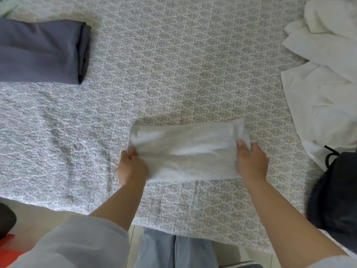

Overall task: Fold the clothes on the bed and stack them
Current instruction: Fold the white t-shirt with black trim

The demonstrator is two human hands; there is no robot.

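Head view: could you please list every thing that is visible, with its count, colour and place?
Bedspread: one, white with grey pattern, covers the bed.
Grey cloth: one, light grey, folded, near centre, held at both ends.
Blue garment: one, slate blue, folded, far left.
White clothes: a loose pile, white, right edge.
Dark garment: one, black, with a cord, near right.
Red thing: one, red, bottom left corner, unclear.
Jeans: light blue, bottom centre, on the person.
Left hand: grips the cloth's left end.
Right hand: grips the cloth's right end.
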